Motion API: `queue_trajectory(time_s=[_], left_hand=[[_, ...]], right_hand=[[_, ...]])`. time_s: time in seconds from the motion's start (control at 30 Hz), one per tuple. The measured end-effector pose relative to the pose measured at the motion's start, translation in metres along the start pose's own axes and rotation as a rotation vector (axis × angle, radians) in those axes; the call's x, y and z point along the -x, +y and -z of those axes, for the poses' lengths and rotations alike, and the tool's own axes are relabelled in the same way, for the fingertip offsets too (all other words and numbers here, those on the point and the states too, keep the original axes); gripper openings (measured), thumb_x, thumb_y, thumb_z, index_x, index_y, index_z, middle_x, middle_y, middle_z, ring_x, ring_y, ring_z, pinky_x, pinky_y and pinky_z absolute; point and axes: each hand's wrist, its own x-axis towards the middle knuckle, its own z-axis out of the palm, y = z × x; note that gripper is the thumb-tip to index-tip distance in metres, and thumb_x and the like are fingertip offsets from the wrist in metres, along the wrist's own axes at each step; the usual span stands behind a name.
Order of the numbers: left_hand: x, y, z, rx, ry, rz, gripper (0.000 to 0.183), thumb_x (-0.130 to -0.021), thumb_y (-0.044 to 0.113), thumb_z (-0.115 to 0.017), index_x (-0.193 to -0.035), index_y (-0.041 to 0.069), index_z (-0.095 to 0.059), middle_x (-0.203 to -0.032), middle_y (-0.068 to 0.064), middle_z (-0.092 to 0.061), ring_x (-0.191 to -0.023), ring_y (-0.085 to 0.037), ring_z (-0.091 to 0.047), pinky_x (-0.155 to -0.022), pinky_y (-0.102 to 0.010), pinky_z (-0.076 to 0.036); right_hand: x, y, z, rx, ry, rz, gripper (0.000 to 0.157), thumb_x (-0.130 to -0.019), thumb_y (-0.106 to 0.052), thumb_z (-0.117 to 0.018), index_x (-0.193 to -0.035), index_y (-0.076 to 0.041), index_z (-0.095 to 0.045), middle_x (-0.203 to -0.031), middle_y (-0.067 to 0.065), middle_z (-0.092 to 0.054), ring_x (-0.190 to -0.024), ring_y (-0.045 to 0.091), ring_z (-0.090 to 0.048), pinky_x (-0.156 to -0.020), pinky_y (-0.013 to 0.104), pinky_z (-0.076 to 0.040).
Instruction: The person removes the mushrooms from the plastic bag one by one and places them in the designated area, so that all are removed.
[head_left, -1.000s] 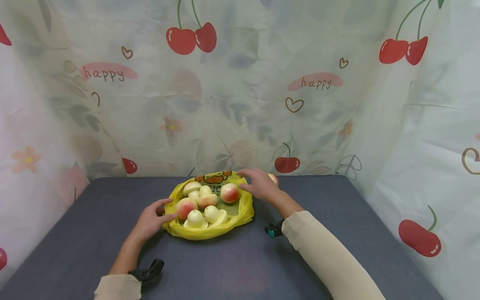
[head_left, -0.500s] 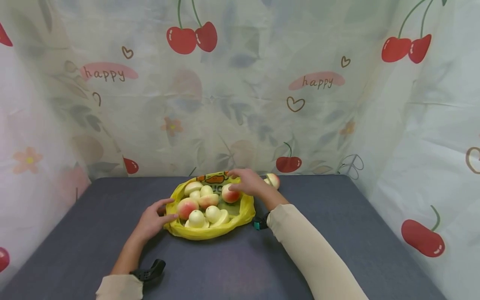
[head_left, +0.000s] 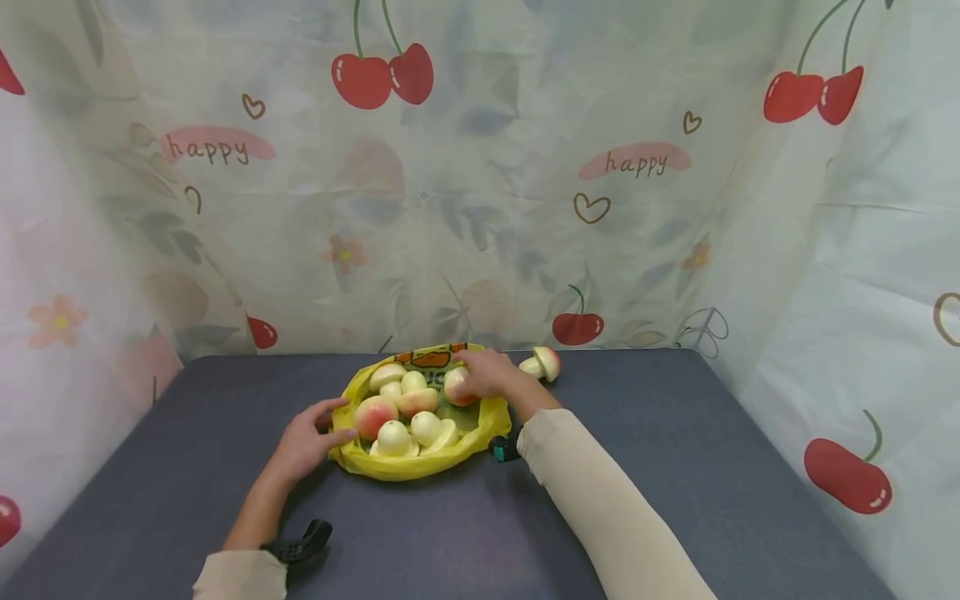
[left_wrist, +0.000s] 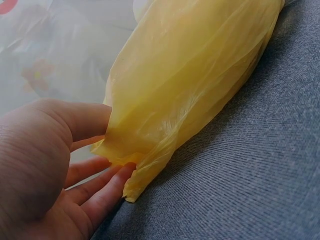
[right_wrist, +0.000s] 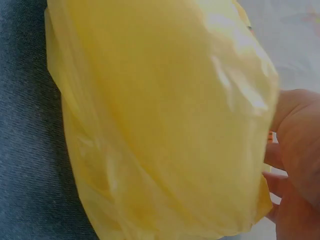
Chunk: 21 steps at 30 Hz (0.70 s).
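A yellow plastic bag (head_left: 390,471) lies with its mouth wide, holding several mushrooms (head_left: 376,417) with pale stems and red-tinged caps. At the bag's left rim, my left hand (head_left: 303,437) holds the edge between thumb and fingers; the left wrist view shows fingertips against the folded plastic corner. My right hand (head_left: 487,373) reaches over the right rim, fingers about the red-and-white cap of one mushroom (head_left: 457,388) inside. In the right wrist view the bag's wall (right_wrist: 175,125) hides these fingertips, so I cannot tell whether they grip the cap.
Another mushroom (head_left: 543,365) lies outside the bag, behind my right wrist. All stands on a dark blue-grey tabletop (head_left: 420,542). A cherry-print curtain (head_left: 465,183) hangs along the table's back and sides.
My right hand has moved left and down from beyond the bag's right rim onto the mushroom inside. The mushroom outside is uncovered from behind it. My left hand stays at the rim.
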Motion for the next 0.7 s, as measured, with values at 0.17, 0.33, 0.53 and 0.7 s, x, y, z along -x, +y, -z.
queue_trajectory(time_s=[0.17, 0.33, 0.53, 0.7], left_hand=[[0.000, 0.000, 0.000, 0.000, -0.002, 0.005, 0.064, -0.089, 0.034, -0.072, -0.140, 0.004, -0.048, -0.140, -0.027, -0.044, -0.122, -0.042, -0.046, -0.093, -0.053, -0.043], [-0.001, 0.000, 0.000, 0.003, -0.004, 0.006, 0.065, -0.089, 0.034, -0.072, -0.140, 0.004, -0.048, -0.139, -0.028, -0.044, -0.122, -0.042, -0.046, -0.093, -0.053, -0.043], [-0.001, -0.001, 0.000, -0.001, -0.002, 0.003, 0.065, -0.089, 0.035, -0.072, -0.140, 0.003, -0.048, -0.138, -0.028, -0.045, -0.121, -0.042, -0.046, -0.093, -0.053, -0.043], [-0.002, -0.001, 0.000, -0.007, -0.003, -0.003, 0.065, -0.089, 0.035, -0.072, -0.140, 0.003, -0.048, -0.137, -0.028, -0.046, -0.121, -0.042, -0.047, -0.092, -0.052, -0.044]], right_hand=[[0.000, 0.000, -0.003, 0.039, 0.008, -0.006, 0.058, -0.090, -0.041, -0.066, -0.143, -0.025, -0.049, -0.139, -0.002, -0.053, -0.131, 0.035, -0.039, -0.105, 0.052, -0.026], [0.004, -0.001, -0.003, 0.037, 0.030, 0.002, 0.054, -0.091, -0.038, -0.066, -0.142, -0.024, -0.051, -0.137, -0.002, -0.055, -0.129, 0.034, -0.041, -0.105, 0.052, -0.026], [0.009, 0.000, 0.000, 0.005, 0.062, 0.032, 0.049, -0.092, -0.033, -0.066, -0.139, -0.021, -0.054, -0.134, 0.000, -0.057, -0.126, 0.033, -0.044, -0.106, 0.052, -0.026], [0.012, 0.002, 0.001, -0.011, 0.086, 0.072, 0.048, -0.092, -0.031, -0.068, -0.137, -0.020, -0.056, -0.128, 0.001, -0.060, -0.120, 0.029, -0.048, -0.103, 0.051, -0.030]])
